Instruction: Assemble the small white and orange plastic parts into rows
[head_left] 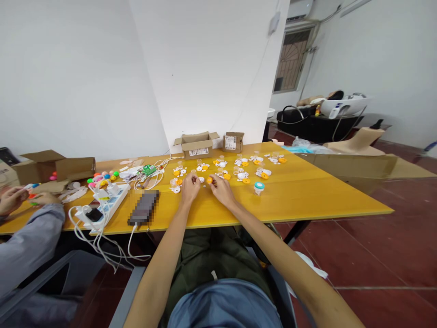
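Note:
Near the middle of the yellow table [287, 200], my right hand [221, 187] has its fingers closed on a small orange part [209, 180]. My left hand [190, 186] is beside it, fingers pinched together; what they hold, if anything, is too small to name. A white round piece [201, 180] lies between the two hands. Groups of white and orange round parts with clear cups are spread behind and to both sides of my hands. A clear cup with a teal top [259, 187] stands apart on the right.
An open cardboard box [198, 146] and a smaller box [233, 142] stand by the wall. On the left are a phone [144, 207], a white power strip [111, 207] with tangled cables, and colourful balls [102, 177]. Another person's hands [15, 199] work at far left.

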